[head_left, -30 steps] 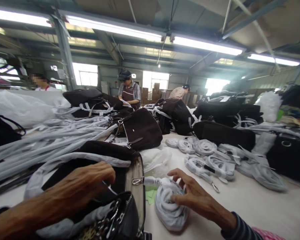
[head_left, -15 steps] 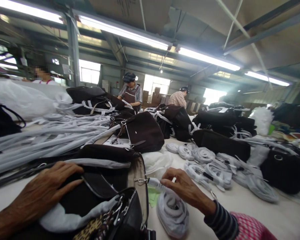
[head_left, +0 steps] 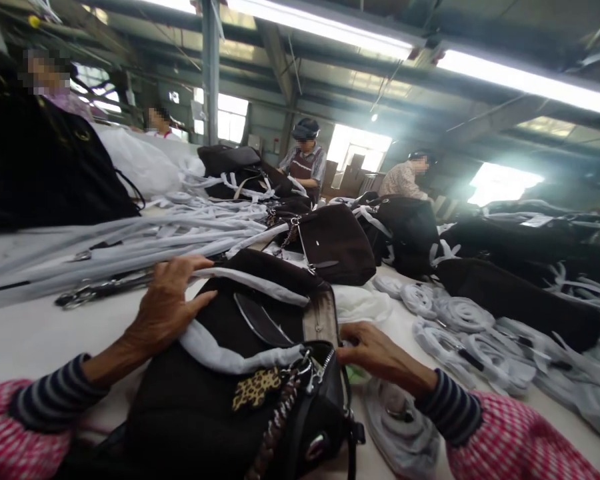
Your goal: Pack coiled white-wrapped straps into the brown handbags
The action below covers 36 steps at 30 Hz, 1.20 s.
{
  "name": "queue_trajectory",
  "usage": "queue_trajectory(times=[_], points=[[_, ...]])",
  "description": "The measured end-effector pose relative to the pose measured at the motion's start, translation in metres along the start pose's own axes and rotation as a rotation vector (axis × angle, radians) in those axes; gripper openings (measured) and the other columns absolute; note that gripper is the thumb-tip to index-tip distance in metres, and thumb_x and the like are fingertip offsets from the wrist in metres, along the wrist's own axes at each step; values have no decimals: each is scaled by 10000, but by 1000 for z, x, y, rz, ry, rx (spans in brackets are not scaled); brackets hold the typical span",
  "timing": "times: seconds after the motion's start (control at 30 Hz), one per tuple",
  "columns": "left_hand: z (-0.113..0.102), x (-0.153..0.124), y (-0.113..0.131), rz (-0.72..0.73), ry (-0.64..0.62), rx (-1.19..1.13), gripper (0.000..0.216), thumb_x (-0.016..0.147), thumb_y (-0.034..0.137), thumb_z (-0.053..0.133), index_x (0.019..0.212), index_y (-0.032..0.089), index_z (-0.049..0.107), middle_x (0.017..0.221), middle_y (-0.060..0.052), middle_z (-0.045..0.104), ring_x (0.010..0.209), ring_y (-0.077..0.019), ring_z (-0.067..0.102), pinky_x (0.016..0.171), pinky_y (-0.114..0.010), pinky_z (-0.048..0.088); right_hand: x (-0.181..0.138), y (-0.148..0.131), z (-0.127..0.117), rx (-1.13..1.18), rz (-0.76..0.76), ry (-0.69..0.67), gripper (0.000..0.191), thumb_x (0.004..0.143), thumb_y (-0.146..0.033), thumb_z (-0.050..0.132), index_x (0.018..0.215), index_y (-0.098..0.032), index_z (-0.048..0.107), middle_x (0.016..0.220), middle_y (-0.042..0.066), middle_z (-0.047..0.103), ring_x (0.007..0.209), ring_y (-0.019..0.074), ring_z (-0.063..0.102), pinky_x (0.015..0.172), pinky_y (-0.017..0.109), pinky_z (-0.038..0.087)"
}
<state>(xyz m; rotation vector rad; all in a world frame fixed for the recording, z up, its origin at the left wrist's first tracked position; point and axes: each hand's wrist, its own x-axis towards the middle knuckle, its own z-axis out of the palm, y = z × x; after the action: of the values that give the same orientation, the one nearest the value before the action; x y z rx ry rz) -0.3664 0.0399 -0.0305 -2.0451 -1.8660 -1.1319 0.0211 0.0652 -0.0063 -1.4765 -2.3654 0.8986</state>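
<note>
A dark handbag lies before me with its mouth spread and a beige lining showing. Its two handles are wrapped in pale padding. A leopard-print charm and a scarf-wound chain hang at its zipped end. My left hand rests at the bag's left side, thumb and fingers apart beside the handle ends. At the right side, my right hand has its curled fingers on the bag's edge near the zip; its fingertips are partly hidden. Below that forearm is a coiled wrapped strap.
Several more coiled straps lie on the right. Long wrapped straps spread across the left. Another handbag stands just beyond mine, with more dark bags behind to the right. Co-workers stand farther back.
My left hand has drawn back from lying on the bag to its left side. My right hand has come from above the coiled strap to the bag's right edge. The view has shifted.
</note>
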Motion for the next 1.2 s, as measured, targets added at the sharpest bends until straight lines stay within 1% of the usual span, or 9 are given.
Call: queue_trajectory(times=[0.2, 0.37, 0.57, 0.7, 0.8, 0.9, 1.0, 1.1, 1.2], points=[[15, -1, -10, -244, -212, -110, 538, 808, 484, 577, 1268, 206, 558, 1261, -109, 670, 1078, -330, 656, 938, -427, 495, -3, -15, -4, 325, -52, 84, 171, 723, -252, 665, 700, -200, 503, 670, -48, 436, 663, 130, 388, 593, 261, 303], [-5, 5, 18, -281, -66, -182, 408, 852, 422, 581, 1189, 201, 643, 1144, -66, 721, 923, -254, 664, 867, -363, 488, -10, -12, 2, 492, 26, 62, 214, 802, -401, 701, 777, -207, 613, 749, -3, 554, 746, 176, 499, 649, 288, 408], [-13, 20, 49, -233, 181, -358, 395, 887, 449, 644, 1165, 169, 638, 1204, -93, 705, 1101, -269, 656, 1016, -381, 474, -13, -6, 0, 566, -34, 67, 436, 902, -645, 641, 958, -225, 741, 1024, 73, 691, 1030, 263, 603, 887, 391, 503], [-1, 19, 45, -199, -28, -371, 486, 862, 545, 650, 1223, 223, 612, 1278, -91, 684, 1159, -323, 654, 1053, -465, 475, -17, -10, -3, 579, 13, -23, 596, 859, -619, 724, 1304, -226, 676, 1341, 98, 655, 1298, 302, 551, 1105, 444, 423], [7, 15, 37, -74, -255, -388, 548, 846, 570, 662, 1301, 274, 589, 1365, -71, 657, 1248, -330, 629, 1100, -476, 463, -14, -14, 2, 671, 76, -9, 673, 817, -586, 785, 1369, -232, 637, 1450, 95, 606, 1381, 296, 507, 1153, 421, 390], [12, 13, 31, -26, -343, -403, 563, 866, 565, 643, 1351, 288, 566, 1402, -66, 643, 1289, -320, 609, 1125, -469, 448, -5, -20, 12, 833, 117, 30, 619, 744, -454, 868, 1287, -222, 685, 1345, 79, 684, 1272, 273, 602, 1066, 368, 476], [14, 14, 29, -150, -261, -430, 565, 855, 621, 622, 1284, 255, 590, 1324, -86, 677, 1215, -338, 635, 1078, -487, 465, 6, -23, 20, 932, 192, 19, 444, 638, -260, 881, 1053, -181, 746, 987, 46, 771, 889, 220, 706, 768, 297, 565], [11, 16, 31, -264, -177, -443, 529, 842, 618, 617, 1211, 238, 612, 1247, -79, 692, 1153, -336, 639, 1051, -481, 459, 13, -22, 22, 895, 285, 4, 253, 573, -185, 842, 776, -153, 696, 716, 0, 702, 593, 137, 610, 550, 236, 484], [7, 21, 37, -292, -102, -484, 518, 813, 598, 648, 1178, 231, 630, 1252, -64, 681, 1204, -328, 603, 1105, -457, 408, 16, -18, 22, 909, 279, -28, 235, 570, -201, 832, 687, -146, 636, 641, -11, 656, 523, 109, 565, 517, 225, 451]])
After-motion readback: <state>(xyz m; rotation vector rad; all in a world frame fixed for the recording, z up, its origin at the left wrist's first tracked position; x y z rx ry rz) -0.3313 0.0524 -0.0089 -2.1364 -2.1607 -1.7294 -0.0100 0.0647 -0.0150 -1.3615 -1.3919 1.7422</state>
